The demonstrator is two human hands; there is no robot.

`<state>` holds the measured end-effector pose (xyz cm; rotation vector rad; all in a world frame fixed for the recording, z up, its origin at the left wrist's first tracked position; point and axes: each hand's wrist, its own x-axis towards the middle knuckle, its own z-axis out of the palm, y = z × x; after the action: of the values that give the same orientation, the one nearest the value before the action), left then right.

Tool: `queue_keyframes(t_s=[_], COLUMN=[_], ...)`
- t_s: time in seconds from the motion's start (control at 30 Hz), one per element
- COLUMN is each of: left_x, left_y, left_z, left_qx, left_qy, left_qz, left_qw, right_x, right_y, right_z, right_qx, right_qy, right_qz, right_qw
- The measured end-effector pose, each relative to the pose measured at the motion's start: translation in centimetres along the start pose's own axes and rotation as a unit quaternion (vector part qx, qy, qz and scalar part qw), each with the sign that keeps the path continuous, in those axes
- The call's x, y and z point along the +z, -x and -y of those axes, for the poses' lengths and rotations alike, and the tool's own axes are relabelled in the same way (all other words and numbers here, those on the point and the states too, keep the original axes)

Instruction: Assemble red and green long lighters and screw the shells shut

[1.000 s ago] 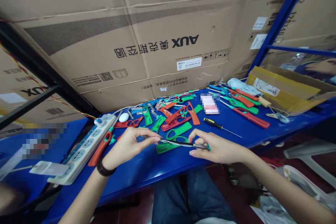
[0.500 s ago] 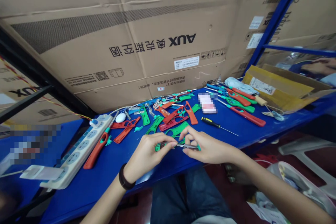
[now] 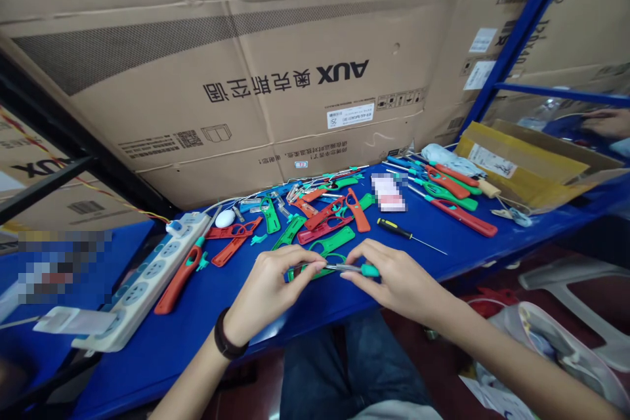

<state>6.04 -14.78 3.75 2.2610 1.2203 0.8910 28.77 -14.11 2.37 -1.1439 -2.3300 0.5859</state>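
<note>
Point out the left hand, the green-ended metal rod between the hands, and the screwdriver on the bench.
left hand (image 3: 268, 290), head view, back of the hand
green-ended metal rod (image 3: 350, 268), head view, metal shaft
black-and-yellow screwdriver (image 3: 394, 229), head view, handle

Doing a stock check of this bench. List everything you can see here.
metal rod: one, silver with green end, between the hands
plastic handles: many, red and green, spread across the bench
screwdriver: one, black and yellow handle, right of centre
power strip: one, white, left end of the bench
bench: one, blue, beneath everything
cardboard cartons: several, brown, behind the bench
shelf frame: one, blue, right of the cartons
left hand: one, black wristband, at the rod's silver end
right hand: one, at the rod's green end
</note>
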Motion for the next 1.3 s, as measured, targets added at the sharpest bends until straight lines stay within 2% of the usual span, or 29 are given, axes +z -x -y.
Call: queue_keyframes(t_s=[0.1,0.17,0.27,0.37,0.53,0.63,0.73,0.97,1.3], left_x=[-0.1,-0.1,0.2,0.7,1.2,1.0,0.6,0.1,0.1], left_y=[0.1,0.3,1.0,1.9,3.0,3.1,3.0,2.7,2.7], left_z=[0.0,0.0,-0.1,-0.6,-1.7,-2.0,-2.0,-2.4,-3.3], left_qx=[0.005,0.006,0.020,0.051,0.098,0.080,0.057,0.041,0.081], left_qy=[-0.001,0.001,0.000,-0.017,-0.040,-0.022,0.011,0.057,0.036], left_qz=[-0.005,-0.010,-0.038,-0.093,-0.154,-0.151,-0.121,-0.096,-0.104], left_qw=[1.000,1.000,0.999,0.994,0.982,0.985,0.991,0.993,0.991], right_x=[0.1,0.0,0.0,0.2,0.0,-0.4,-0.5,-0.5,-0.6], right_y=[0.3,0.4,0.4,0.5,0.9,1.2,1.3,1.3,1.6], right_z=[0.2,0.3,0.4,0.4,0.4,0.5,0.5,1.0,1.9], right_qx=[0.004,-0.026,-0.086,-0.133,-0.185,-0.208,-0.217,-0.215,-0.183], right_qy=[0.081,0.107,0.151,0.197,0.212,0.220,0.223,0.190,0.130], right_qz=[0.019,0.021,-0.026,-0.081,-0.134,-0.161,-0.174,-0.184,-0.165], right_qw=[0.997,0.994,0.984,0.968,0.950,0.939,0.934,0.940,0.960])
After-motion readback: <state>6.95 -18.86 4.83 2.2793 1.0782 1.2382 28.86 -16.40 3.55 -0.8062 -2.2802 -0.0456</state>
